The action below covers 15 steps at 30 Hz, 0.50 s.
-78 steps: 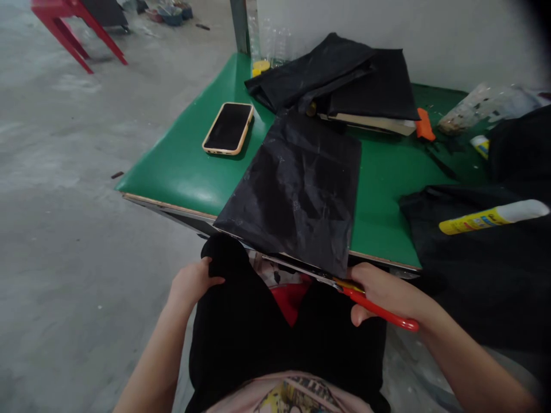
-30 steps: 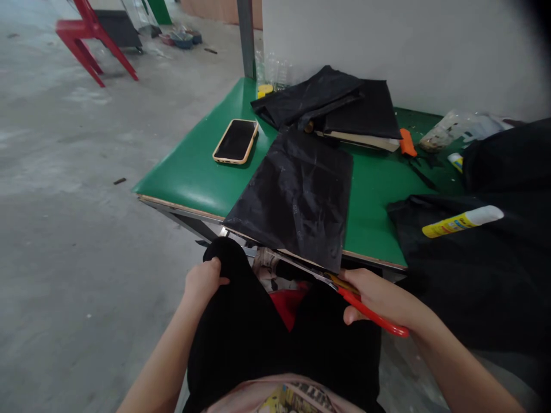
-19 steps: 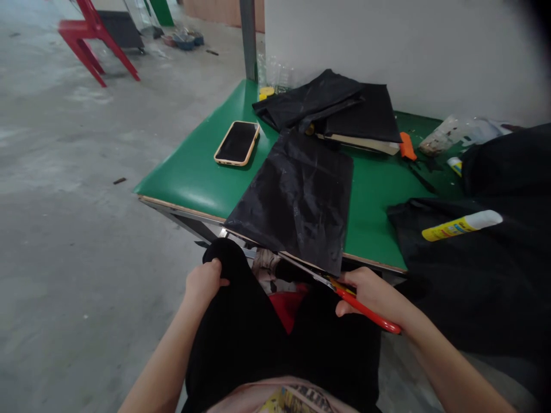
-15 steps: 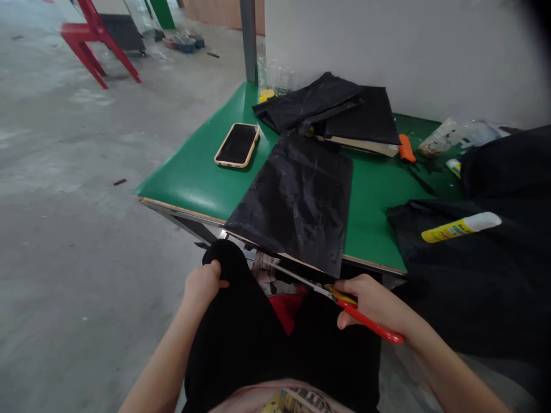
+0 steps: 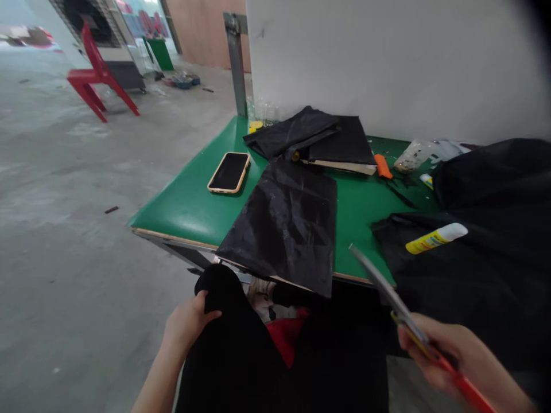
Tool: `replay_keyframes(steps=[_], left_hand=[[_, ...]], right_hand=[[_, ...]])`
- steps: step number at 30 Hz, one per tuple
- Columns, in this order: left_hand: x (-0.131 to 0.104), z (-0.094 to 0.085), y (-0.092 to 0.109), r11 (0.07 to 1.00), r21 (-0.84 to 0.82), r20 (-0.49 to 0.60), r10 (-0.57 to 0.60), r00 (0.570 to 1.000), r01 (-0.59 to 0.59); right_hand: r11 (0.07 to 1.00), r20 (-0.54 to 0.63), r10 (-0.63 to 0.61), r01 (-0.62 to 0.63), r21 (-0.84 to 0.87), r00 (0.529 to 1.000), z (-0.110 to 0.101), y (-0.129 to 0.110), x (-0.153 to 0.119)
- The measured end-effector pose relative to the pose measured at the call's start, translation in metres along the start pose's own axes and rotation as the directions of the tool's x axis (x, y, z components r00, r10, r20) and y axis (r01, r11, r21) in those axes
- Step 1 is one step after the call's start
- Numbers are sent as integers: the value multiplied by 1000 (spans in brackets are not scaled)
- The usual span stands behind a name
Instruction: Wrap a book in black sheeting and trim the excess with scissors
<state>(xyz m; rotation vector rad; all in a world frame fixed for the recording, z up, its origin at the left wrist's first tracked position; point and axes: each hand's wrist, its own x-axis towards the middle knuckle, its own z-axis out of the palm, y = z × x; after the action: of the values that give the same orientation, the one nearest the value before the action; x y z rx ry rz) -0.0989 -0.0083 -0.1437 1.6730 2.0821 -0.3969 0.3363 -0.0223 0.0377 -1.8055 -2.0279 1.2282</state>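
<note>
My left hand (image 5: pixel 187 322) rests on my left knee, thumb and forefinger apart, with nothing in it. Closed round the red and yellow handles of a pair of scissors (image 5: pixel 404 312), my right hand (image 5: pixel 451 350) is at the lower right, past the green bench's front edge. The blades are together and point up and left. A book-like item in a black cover (image 5: pixel 293 223) lies across the front edge of the green bench top (image 5: pixel 185 206). Behind it are a folded black sheet (image 5: pixel 297 131) and a second black-covered book (image 5: pixel 350 143).
A phone (image 5: pixel 229 172) lies on the bench's left part. On black cloth (image 5: pixel 486 275) at the right sits a glue stick (image 5: pixel 434 238). An orange object (image 5: pixel 382 166) and a clear plastic bag (image 5: pixel 413 156) lie farther back. A red chair (image 5: pixel 99 77) stands on the floor.
My right hand has moved right with the scissors, and the blades have swung to point more upward. My left hand stays on the knee. The view has tilted up slightly.
</note>
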Motion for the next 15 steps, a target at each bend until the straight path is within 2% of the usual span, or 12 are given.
replay_keyframes(steps=[1,2,4,6,8,9,11,13,15], left_hand=[[-2,1,-1,1000,-6,-8,-1,1000,1],[-4,2,-1,1000,-7,-12,-1,1000,1],[-8,2,-1,1000,-26,-22,-2,1000,2],[-14,-2,1,991,-134,-68,7,998,-16],[-21,-15,8,918,-386,-143,36,989,-90],[-25,-24,13,830,-538,-184,56,981,-148],[-35,-47,27,556,-790,-256,85,963,-259],[-44,-70,44,269,-910,-306,76,949,-315],[-50,-89,60,60,-945,-318,56,946,-321]], right_hand=[[995,-124,98,-100,-12,987,-3,1,-1],[977,-241,197,-210,-30,950,-6,1,1],[914,-428,322,-395,-93,844,-7,-1,9],[856,-540,318,-481,-190,779,-7,-5,20],[829,-579,256,-484,-280,774,-7,-9,32],[827,-573,230,-469,-311,786,-8,-10,37],[820,-568,197,-452,-351,799,-11,-11,46],[796,-579,187,-468,-384,794,-16,-12,55],[767,-583,173,-480,-426,794,-21,-14,65]])
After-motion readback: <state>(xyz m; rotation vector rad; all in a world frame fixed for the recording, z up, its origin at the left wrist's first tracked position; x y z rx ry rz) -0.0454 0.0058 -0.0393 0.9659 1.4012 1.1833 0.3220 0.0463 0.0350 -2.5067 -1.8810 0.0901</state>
